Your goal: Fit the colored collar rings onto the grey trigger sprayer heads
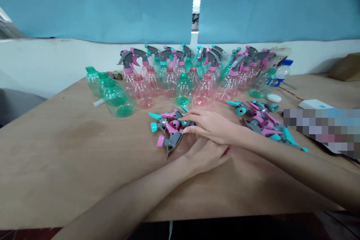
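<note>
Pink, teal and grey plastic spray heads (pixel 173 140) lie in a small heap near the middle of the desk (pixel 84 176), and the right hand (pixel 210 122) reaches into it from the right. Its thumb and forefinger stand a little apart at the heap's near edge; whether they grip a head, I cannot tell. The left hand (pixel 206 155) lies crossed beneath the right wrist, its fingers mostly hidden, with a bit of red showing beside it, so I cannot tell what it holds. A second heap of spray heads (pixel 257 119) sits to the right, beyond the right forearm. Behind the heaps, open-necked bottles (pixel 183 90) in clear pink and green stand in a loose row, and bottles fitted with spray heads (pixel 212 67) crowd behind them. Three green bottles (pixel 118 97) stand at the left, and a blue-capped drink bottle (pixel 282 70) at the right
</note>
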The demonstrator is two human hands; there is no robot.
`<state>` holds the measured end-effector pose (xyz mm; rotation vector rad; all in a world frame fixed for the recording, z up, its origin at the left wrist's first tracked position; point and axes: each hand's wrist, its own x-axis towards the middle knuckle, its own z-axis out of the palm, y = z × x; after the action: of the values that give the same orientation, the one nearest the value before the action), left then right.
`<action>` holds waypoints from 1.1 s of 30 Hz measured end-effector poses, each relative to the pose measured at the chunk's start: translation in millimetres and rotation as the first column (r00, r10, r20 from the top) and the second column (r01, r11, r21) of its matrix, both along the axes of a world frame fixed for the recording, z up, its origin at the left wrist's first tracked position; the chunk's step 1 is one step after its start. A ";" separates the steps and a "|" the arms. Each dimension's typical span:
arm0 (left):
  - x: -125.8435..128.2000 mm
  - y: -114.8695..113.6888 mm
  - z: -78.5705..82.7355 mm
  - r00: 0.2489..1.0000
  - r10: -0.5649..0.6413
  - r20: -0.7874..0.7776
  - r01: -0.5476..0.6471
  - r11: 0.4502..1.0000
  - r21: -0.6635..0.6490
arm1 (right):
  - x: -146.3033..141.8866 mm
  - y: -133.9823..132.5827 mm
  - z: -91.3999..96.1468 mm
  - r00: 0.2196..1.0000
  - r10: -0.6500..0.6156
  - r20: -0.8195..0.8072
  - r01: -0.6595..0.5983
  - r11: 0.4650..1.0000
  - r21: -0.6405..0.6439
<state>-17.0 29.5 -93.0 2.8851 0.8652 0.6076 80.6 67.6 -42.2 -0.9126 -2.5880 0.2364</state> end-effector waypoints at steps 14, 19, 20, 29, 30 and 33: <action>0.0 2.1 7.2 0.994 0.095 -0.059 -0.097 0.995 -0.035 | 12.2 11.1 -19.2 0.984 -0.083 -0.160 0.037 0.961 -0.274; -1.7 0.9 10.2 0.990 0.116 -0.082 -0.120 0.992 -0.045 | -3.1 12.2 -12.2 0.980 0.035 -0.197 -0.096 0.947 -0.307; -2.1 1.2 9.7 0.989 0.118 -0.085 -0.122 0.991 -0.046 | -5.0 12.9 -10.8 0.978 0.046 -0.201 -0.108 0.945 -0.309; -2.5 11.5 5.3 0.985 0.153 -0.085 -0.161 0.981 -0.110 | 41.4 4.1 -2.1 0.993 -0.011 -0.116 -0.027 0.948 -0.318; -2.4 12.6 5.7 0.985 0.149 -0.084 -0.159 0.980 -0.123 | 54.2 1.2 -0.7 0.994 -0.015 -0.107 -0.020 0.948 -0.318; -0.8 15.4 7.8 0.985 0.153 -0.079 -0.163 0.975 -0.153 | 97.6 -9.1 4.1 0.993 -0.097 -0.068 0.071 0.946 -0.317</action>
<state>-17.8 44.9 -85.2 2.7254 1.1070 0.4340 178.2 58.5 -38.1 -1.0931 -2.4690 0.6634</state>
